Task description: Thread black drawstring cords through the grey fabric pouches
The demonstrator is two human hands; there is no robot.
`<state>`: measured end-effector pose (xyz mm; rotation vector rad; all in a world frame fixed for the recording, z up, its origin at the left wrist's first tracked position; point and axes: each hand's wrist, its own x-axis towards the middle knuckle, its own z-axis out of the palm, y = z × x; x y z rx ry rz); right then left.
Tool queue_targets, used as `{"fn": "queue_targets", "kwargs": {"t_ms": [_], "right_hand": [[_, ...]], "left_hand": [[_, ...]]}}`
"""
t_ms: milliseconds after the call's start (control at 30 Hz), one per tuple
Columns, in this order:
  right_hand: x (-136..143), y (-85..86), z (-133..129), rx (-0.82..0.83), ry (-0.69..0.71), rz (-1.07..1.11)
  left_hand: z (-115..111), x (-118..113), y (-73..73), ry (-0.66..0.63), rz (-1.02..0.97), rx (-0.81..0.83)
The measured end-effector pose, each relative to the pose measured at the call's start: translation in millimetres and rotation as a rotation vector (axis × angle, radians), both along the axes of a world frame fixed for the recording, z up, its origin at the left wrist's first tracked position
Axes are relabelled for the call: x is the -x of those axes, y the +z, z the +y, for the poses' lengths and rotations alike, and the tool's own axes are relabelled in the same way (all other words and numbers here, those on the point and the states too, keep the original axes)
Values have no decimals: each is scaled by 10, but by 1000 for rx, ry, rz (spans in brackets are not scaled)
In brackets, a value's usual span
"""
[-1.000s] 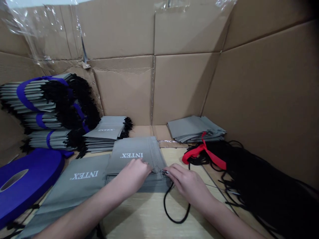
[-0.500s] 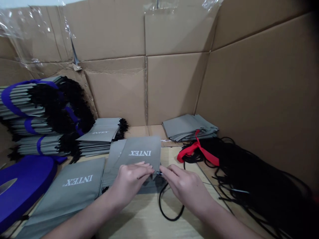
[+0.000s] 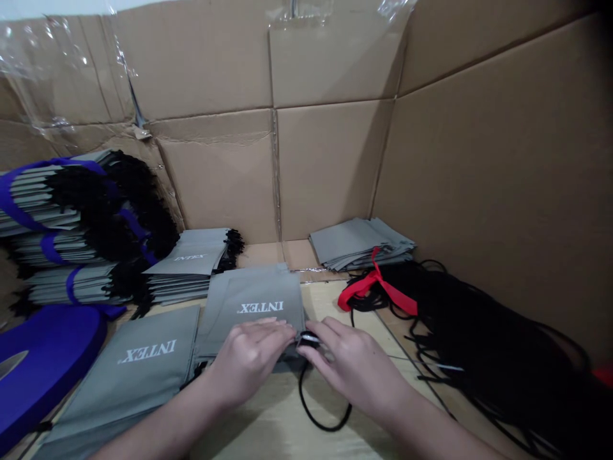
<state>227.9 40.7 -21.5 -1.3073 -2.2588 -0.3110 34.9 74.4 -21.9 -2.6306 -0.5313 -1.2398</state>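
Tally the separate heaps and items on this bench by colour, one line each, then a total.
Grey: 5 (banded bag stacks, short stack, left pile, bag under both hands, far pile)
Black: 1 (cord heap)
Blue: 1 (ribbon roll)
Red: 1 (tie)
Total: 8

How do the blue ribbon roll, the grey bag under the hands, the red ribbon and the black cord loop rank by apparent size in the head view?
1. blue ribbon roll, partly cut off and near the camera
2. grey bag
3-4. red ribbon and black cord loop: too alike to rank
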Motion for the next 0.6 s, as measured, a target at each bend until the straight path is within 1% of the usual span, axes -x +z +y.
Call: {"fn": "queue_targets", "kwargs": {"t_ms": [67, 167, 300, 367, 433, 500, 600], "right_hand": [[-15, 37, 8, 40, -28, 6], [-40, 41, 12, -4, -27, -39], [-17, -42, 6, -113, 13, -51], [19, -87, -7, -132, 34, -40], [51, -109, -24, -117, 49, -41], [55, -92, -33, -72, 52, -56], [-16, 3, -5, 35, 5, -59]], "left_hand": [[22, 27, 28, 5, 2, -22], [47, 63, 48, 24, 13, -45], [28, 68, 8, 29, 104, -54], [0, 43, -22, 11, 125, -41], [-24, 11, -37, -7, 131, -22], [-29, -8, -21, -10, 149, 8], [19, 30, 65, 27, 168, 18]]}}
